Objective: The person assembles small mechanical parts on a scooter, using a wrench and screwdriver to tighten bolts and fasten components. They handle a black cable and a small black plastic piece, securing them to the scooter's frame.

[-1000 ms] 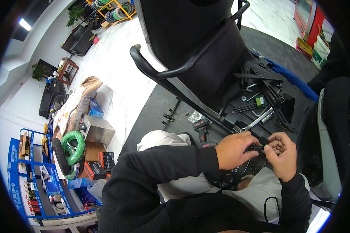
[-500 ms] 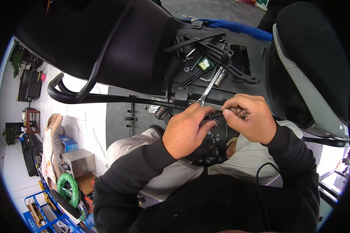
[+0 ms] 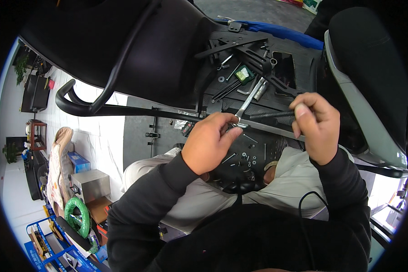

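My right hand pinches one end of a slim black rod, which points left over the edge of a scooter's footboard. My left hand is closed, thumb against fingers, with a small shiny metal piece at the fingertips; its kind is too small to tell. Just beyond those fingers lies a combination spanner, its lower end close to them. Around it on the footboard are a socket, black slotted brackets, a green box and several black hex keys.
A phone lies on the footboard near the scooter's seat. Bolts, nuts and washers are spread on the floor between my legs. A bent black bar juts out left. A blue rack stands at lower left.
My hands have come apart. The right one has moved right and up with the black rod, away from the left hand, which has shifted slightly left. The view has shifted a little.
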Demonstrator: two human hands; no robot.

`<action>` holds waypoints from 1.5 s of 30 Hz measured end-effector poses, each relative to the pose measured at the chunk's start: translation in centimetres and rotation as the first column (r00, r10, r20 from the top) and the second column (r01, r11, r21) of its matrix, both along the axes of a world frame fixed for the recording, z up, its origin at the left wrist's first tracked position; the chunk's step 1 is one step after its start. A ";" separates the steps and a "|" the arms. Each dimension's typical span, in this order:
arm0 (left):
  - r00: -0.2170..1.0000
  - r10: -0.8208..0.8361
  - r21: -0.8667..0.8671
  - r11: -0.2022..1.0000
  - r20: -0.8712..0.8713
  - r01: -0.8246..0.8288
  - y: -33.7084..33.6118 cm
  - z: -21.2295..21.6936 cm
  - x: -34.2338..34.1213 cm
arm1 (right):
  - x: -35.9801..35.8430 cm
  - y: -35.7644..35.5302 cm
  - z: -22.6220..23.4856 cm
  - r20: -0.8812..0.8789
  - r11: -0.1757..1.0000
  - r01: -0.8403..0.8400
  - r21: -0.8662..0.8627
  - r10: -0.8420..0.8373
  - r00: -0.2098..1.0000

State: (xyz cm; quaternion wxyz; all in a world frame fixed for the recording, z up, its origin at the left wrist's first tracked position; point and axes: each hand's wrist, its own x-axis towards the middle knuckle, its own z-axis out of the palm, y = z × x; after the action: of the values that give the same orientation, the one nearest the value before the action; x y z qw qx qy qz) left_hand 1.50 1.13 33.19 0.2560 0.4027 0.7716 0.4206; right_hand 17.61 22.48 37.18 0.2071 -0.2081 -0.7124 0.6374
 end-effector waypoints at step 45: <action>0.834 0.128 0.045 0.983 0.537 -0.180 0.6 2.1 -1.8 | -1.0 1.1 -1.3 0.044 0.940 -0.089 -0.329 0.109 0.993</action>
State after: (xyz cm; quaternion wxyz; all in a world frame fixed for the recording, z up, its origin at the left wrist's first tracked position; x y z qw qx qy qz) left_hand -0.26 1.76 35.34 0.4055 0.2186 0.6799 0.5706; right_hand 16.57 23.56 35.84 0.1154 -0.2229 -0.6126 0.7495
